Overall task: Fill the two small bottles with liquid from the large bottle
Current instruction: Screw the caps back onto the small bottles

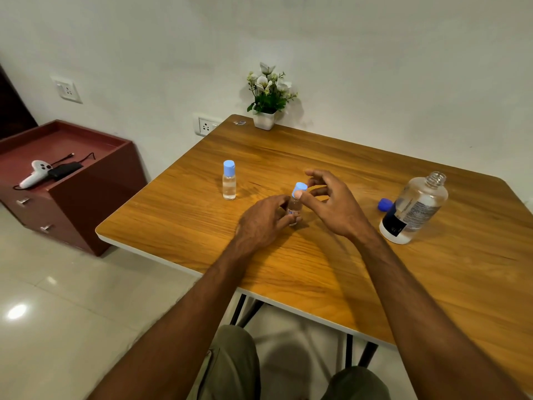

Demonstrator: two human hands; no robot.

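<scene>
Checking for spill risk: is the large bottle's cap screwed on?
No, the large bottle stands open-necked, its dark blue cap lying beside it.

Small bottle (pixel 294 209) at table centre: body mostly hidden by left hand (pixel 264 219). Its label too small to read. Large bottle (pixel 414 209) at 3 o'clock: print illegible.

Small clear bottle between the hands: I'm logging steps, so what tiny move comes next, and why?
Probably press the light-blue cap fully closed with the right hand; it sits on the small clear bottle, which the left hand steadies on the wooden table.
</scene>
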